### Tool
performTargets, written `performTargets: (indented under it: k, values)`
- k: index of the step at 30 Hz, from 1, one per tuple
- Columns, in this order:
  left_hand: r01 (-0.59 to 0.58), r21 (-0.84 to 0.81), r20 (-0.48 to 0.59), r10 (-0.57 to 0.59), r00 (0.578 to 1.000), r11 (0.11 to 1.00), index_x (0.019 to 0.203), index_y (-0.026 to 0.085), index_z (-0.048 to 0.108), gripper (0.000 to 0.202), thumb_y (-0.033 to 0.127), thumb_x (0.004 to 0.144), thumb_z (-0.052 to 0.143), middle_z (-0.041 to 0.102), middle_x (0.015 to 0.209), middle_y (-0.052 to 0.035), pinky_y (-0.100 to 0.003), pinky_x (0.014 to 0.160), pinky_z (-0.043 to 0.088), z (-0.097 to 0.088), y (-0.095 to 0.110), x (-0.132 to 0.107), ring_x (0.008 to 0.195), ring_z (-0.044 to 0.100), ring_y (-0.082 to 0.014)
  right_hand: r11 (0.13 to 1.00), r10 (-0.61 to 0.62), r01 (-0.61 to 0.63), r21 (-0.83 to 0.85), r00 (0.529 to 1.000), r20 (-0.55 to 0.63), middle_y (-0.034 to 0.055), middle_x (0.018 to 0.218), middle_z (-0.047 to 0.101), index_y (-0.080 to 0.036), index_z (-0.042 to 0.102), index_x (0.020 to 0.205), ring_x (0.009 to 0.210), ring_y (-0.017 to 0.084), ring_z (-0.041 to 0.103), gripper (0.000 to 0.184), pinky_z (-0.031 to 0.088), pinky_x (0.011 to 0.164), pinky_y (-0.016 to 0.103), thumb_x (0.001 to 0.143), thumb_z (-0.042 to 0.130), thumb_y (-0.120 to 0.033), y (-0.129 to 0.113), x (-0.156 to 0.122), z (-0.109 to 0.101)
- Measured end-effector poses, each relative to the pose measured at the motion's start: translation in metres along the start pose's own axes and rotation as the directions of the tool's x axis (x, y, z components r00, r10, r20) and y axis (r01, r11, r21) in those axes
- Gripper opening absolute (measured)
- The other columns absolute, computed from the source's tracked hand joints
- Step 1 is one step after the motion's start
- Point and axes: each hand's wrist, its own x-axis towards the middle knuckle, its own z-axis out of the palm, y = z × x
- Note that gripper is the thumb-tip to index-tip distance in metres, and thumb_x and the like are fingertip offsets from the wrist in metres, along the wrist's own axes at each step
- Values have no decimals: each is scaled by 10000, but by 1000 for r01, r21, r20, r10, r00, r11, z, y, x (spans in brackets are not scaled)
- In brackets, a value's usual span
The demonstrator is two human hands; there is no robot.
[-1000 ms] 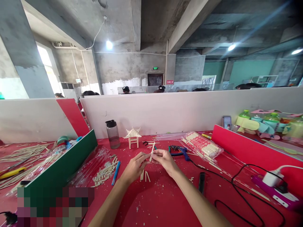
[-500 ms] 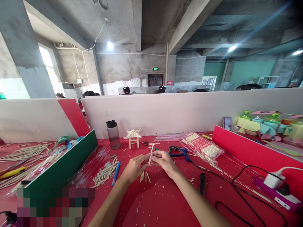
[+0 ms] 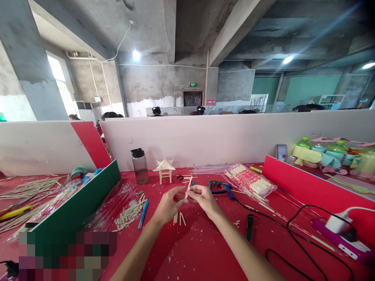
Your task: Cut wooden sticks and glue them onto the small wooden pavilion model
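A thin pale wooden stick (image 3: 190, 184) is held up at a slant above the red table. My right hand (image 3: 203, 200) pinches it between thumb and fingers. From the other side, my left hand (image 3: 171, 203) curls its thumb and fingers round the lower part of the stick; the exact contact is partly hidden. Several short cut sticks (image 3: 182, 219) lie on the table just below my hands. Behind them stands a small pavilion model (image 3: 165, 170) made of sticks, with a peaked roof.
Left of my hands are a blue marker (image 3: 143, 214), a heap of short sticks (image 3: 129, 216) and a water bottle (image 3: 140, 167). To the right lie a blue glue gun (image 3: 228, 190), bagged sticks (image 3: 252, 181), a black tool (image 3: 250, 228) and a purple power strip (image 3: 348, 244) with cables.
The wooden stick has shifted slightly right and leans a little more. My left hand's thumb and fingers have spread somewhat wider around it. My right hand keeps its pinch.
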Motion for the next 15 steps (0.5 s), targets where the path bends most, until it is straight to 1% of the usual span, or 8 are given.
performTargets:
  k: [1,3,5,6,9,15]
  values:
    - [64,-108,-1,-65,998,992,1206,191,609,430,406,837,661,717,1033,-86,-330,778,548,0,0,2,830,697,-198,1000,-4,3,-10,1000,-11,69,771,742,-161,708,794,722,223,695,503,569,728,358,518,874,-547,0,0,0]
    - [206,-306,41,-204,978,929,1125,155,612,445,459,807,678,719,947,-86,-331,736,558,0,1,4,763,704,-190,999,-13,12,-47,1000,-28,73,775,741,-161,708,790,718,222,690,493,566,711,351,530,868,-547,1,1,-1]
    - [317,-424,99,-304,947,849,1029,143,620,474,492,733,743,715,847,-67,-329,724,561,0,3,4,718,703,-181,996,-24,21,-89,999,-35,72,770,739,-161,710,791,700,215,685,486,558,691,340,544,858,-551,2,1,-1]
    - [350,-457,120,-333,935,818,991,143,622,485,500,698,771,710,811,-55,-324,723,560,0,5,3,702,700,-174,994,-29,25,-108,999,-31,71,764,738,-161,711,789,690,212,683,482,553,682,334,547,856,-552,3,2,-1]
    - [380,-508,139,-362,922,773,936,145,616,504,518,653,804,694,751,-28,-306,712,556,1,10,2,654,689,-151,990,-34,34,-136,999,-4,64,732,734,-166,709,768,662,213,680,473,536,658,325,536,858,-551,5,3,0]
    - [411,-539,137,-405,904,735,1009,157,569,598,467,591,863,708,734,-20,-295,700,558,5,15,1,665,701,-158,992,-8,11,-123,1000,22,59,689,734,-162,700,741,609,198,663,460,509,615,307,515,868,-525,6,4,1]
